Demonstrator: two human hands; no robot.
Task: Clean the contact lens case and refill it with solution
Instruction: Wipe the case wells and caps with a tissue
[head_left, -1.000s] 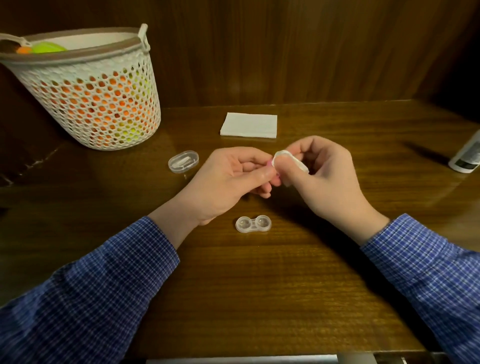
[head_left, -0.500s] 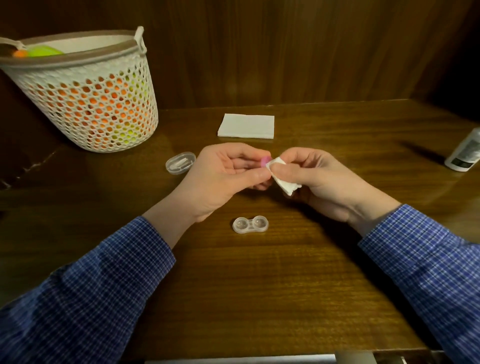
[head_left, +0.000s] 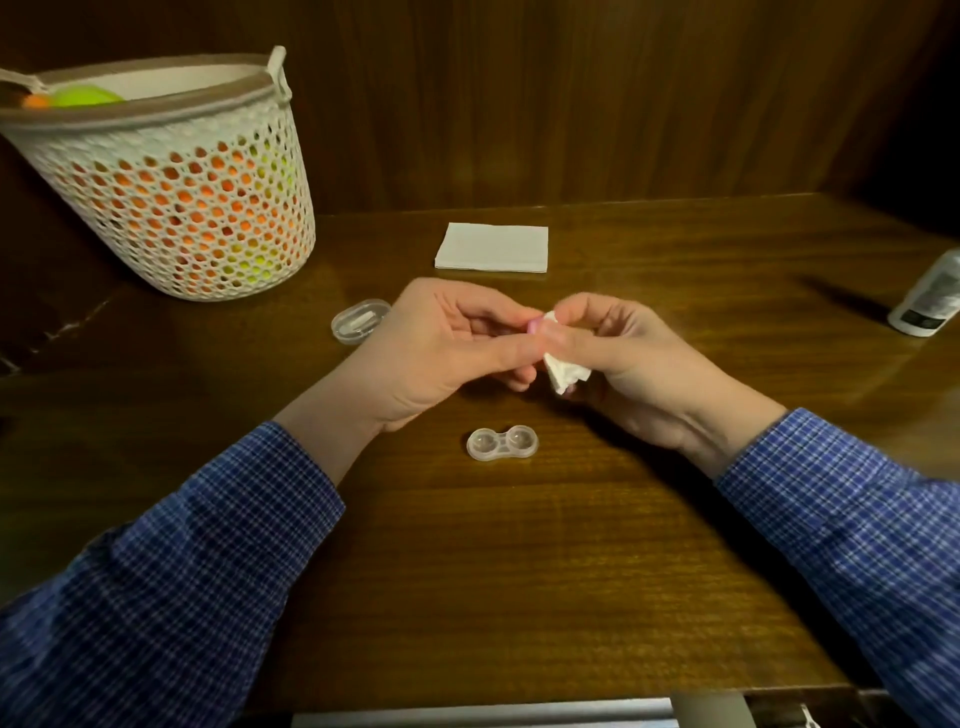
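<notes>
Hands in blue checked sleeves meet above a dark wooden table (head_left: 649, 571), working on a small pink cap (head_left: 533, 326). The left hand (head_left: 441, 353) pinches the cap between thumb and fingertips, its other fingers curled underneath. The right hand (head_left: 628, 358) grips a crumpled white tissue (head_left: 563, 370), thumb and forefinger pressing the tissue against the cap; only a sliver of the cap shows between the two hands.

Below the hands, nearer the person, the clear contact lens case (head_left: 502, 442) lies flat on the table with both round wells uncovered and facing up. It sits apart from both hands, just beside the left wrist.

A white bottle (head_left: 927, 301) stands at the right edge of the table, partly cut off by the frame, well apart from the case. A folded white napkin (head_left: 492, 247) lies flat toward the back of the table, beyond the hands. To its left, a small clear oval container (head_left: 359, 320) rests just beside the left hand. A white mesh basket (head_left: 218, 208) stands at the back left corner, with orange and yellow-green contents visible through its holes and over its rim. Dark wood panelling rises behind the table.
</notes>
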